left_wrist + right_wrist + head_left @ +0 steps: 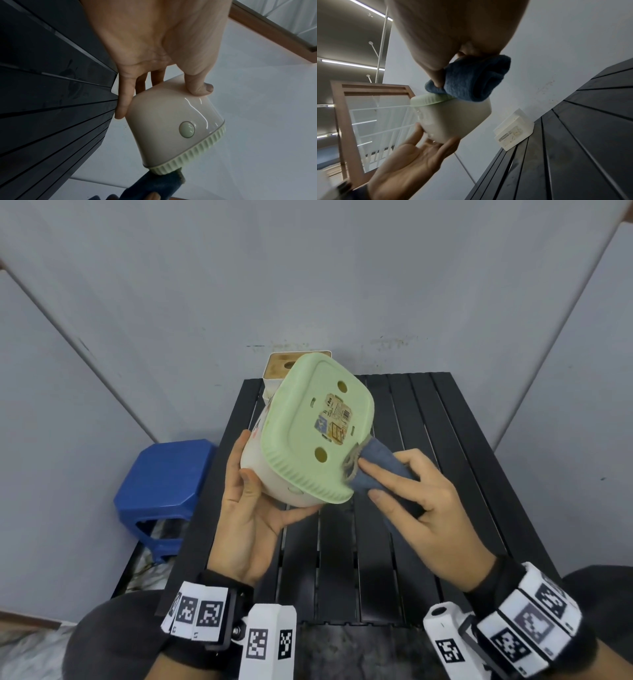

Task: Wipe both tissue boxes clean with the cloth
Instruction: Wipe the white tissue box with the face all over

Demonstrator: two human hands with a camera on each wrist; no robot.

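Note:
My left hand (251,501) grips a rounded cream tissue box (308,433) with a pale green ribbed base, held above the table and tipped so its stickered underside faces me. In the left wrist view the thumb (199,86) and fingers (123,100) clamp the cream body (171,128). My right hand (421,505) holds a folded blue cloth (380,467) and presses it against the green base's near right edge; the cloth (471,81) sits on the rim (428,100). A second, white square tissue box with a wooden top (279,371) stands at the table's far edge, partly hidden.
A black slatted table (428,474) lies under both hands. A blue plastic stool (164,487) stands on the floor to its left. Grey walls close in behind and on both sides.

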